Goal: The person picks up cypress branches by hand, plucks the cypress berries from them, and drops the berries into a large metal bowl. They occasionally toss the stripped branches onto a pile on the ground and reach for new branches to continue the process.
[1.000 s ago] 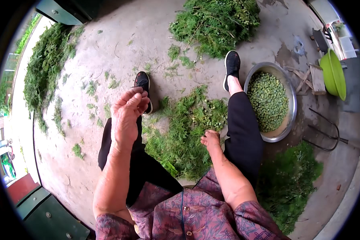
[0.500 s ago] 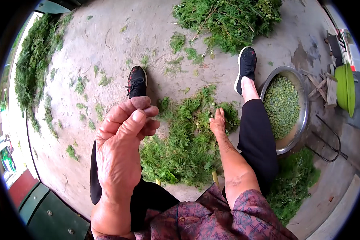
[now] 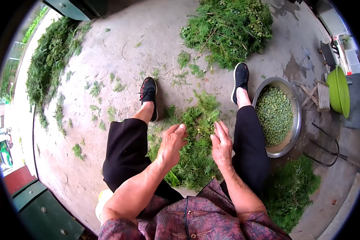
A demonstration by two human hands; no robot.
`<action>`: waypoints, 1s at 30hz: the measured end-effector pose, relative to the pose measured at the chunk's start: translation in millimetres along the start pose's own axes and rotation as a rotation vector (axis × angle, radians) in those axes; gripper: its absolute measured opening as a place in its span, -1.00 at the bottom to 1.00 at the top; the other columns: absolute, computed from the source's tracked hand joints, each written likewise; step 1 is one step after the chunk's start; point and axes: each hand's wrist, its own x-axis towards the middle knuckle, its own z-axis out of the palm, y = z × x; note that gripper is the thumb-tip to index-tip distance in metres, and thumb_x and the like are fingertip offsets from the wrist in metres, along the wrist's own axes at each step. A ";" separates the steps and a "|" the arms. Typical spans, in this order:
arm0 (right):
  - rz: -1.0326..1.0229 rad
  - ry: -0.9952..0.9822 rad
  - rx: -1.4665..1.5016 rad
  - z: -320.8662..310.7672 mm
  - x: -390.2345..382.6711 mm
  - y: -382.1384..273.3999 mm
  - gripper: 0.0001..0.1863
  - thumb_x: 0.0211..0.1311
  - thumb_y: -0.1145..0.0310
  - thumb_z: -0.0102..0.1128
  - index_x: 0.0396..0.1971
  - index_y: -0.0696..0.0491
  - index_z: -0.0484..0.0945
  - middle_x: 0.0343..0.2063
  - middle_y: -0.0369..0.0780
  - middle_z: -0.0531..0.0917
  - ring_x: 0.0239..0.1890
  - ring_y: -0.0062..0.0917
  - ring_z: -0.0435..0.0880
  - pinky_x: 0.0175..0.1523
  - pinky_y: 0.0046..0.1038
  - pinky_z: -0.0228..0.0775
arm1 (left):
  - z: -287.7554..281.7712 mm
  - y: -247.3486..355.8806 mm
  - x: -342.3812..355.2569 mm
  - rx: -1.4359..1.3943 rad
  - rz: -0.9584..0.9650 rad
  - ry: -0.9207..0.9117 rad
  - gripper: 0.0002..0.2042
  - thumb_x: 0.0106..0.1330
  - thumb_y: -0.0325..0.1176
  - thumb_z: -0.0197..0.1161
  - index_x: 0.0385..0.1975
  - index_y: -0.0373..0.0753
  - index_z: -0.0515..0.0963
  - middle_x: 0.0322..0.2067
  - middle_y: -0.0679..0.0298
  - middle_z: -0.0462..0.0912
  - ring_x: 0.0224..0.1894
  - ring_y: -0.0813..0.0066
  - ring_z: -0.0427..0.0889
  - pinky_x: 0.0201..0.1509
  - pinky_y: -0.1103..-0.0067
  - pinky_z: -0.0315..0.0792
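Note:
My left hand is curled closed over the green foliage between my legs; what, if anything, is in its fingers is hidden. Just right of it, my right hand grips a light green leafy sprig with small pale berries, which extends up from the fingertips. Beneath both hands lies a loose heap of feathery evergreen cuttings. Beside my right leg is a wide steel basin holding a mass of small round green berries.
Branch piles lie ahead, along the left edge and at lower right. A green tub, wooden stool and metal fork stand at the right. Green metal cabinets are at lower left.
My left hand has moved right and down toward my right hand. My right hand has risen from the heap with a sprig, which now stands up above the cuttings.

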 end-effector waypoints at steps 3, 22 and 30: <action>-0.104 -0.054 -0.012 -21.3 -18.1 -40.5 -0.57 0.04 0.62 0.01 0.00 0.21 0.30 0.02 -0.04 0.36 -0.01 -0.23 0.43 0.02 -0.41 0.34 | -6.8 -10.4 0.8 -0.058 -0.015 0.007 -0.33 0.19 0.07 0.03 0.09 -0.41 0.13 0.01 0.03 0.28 0.00 0.20 0.35 0.03 0.33 0.29; 0.023 -0.174 0.349 -75.9 -103.0 -108.5 -0.87 0.07 0.61 0.04 -0.35 0.22 0.52 -0.47 -0.25 0.54 -0.52 -0.69 0.53 -0.48 -0.68 0.35 | -16.1 -64.7 -105.6 -0.116 0.259 -0.150 -0.83 0.10 -0.64 0.12 -0.36 -0.23 0.40 -0.40 0.42 0.47 -0.36 0.65 0.44 -0.30 0.67 0.37; -0.394 0.326 -0.089 -73.3 -88.2 -112.8 -0.86 -0.09 0.59 0.17 -0.44 0.13 0.52 -0.47 -0.19 0.48 -0.47 -0.40 0.49 -0.36 -0.48 0.33 | 3.7 -77.7 -141.9 -0.016 0.303 -0.189 -0.89 0.12 -0.57 0.17 -0.52 -0.19 0.41 -0.48 0.48 0.50 -0.42 0.74 0.44 -0.30 0.71 0.38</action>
